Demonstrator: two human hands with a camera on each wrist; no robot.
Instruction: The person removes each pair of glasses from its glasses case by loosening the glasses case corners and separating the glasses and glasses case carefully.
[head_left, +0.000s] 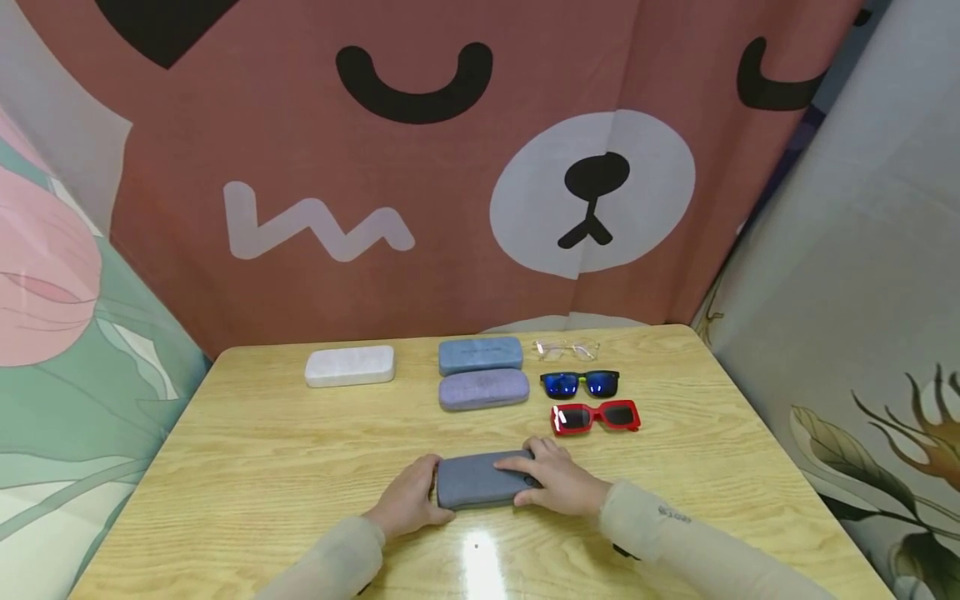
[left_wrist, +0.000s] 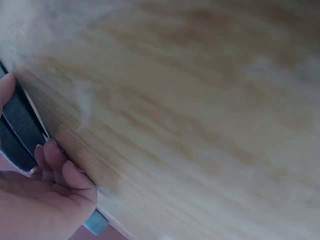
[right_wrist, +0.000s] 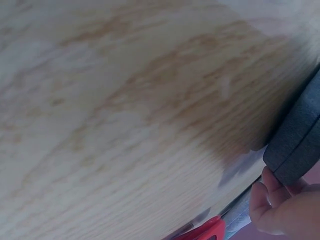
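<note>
Gray glasses case (head_left: 476, 487): between the two hands, low at the tabletop; can't tell if its whole base touches the wood. Matte, fabric-like skin, long box with rounded corners, long side across the person. Seam line along the side in the right wrist view.
Left hand (head_left: 408, 500): has hold of the case's left end, thumb at the near corner, fingers round the far one; spread only as wide as the case is deep.
Right hand (head_left: 558, 479): on the right end, index finger laid across the top, thumb at the near edge, other fingers bent over the far corner. Grip spans the case depth.
Red sunglasses (head_left: 597, 414): just beyond the right hand; chunky glossy rectangular frame, dark lenses.
Purple glasses case (head_left: 483, 391): beyond the gripped case, well apart; cloth-like, rounded ends.
Blue glasses case (head_left: 480, 356): right behind the purple one, boxier.
Blue-lensed sunglasses (head_left: 561, 385): past the red pair; black frame, mirrored lenses.
Clear eyeglasses (head_left: 553, 352): farthest beyond the right hand; thin frame.
White glasses case (head_left: 350, 367): far left of the grip, near the back edge; smooth, pale.
Tabletop (head_left: 300, 450): light wood grain, glossy; glare on the near side of the case. Bare wood stretches left of the left hand and right of the right forearm to the side edges.
Curtain (head_left: 420, 292): brown printed cloth along the back edge, beyond everything.
</note>
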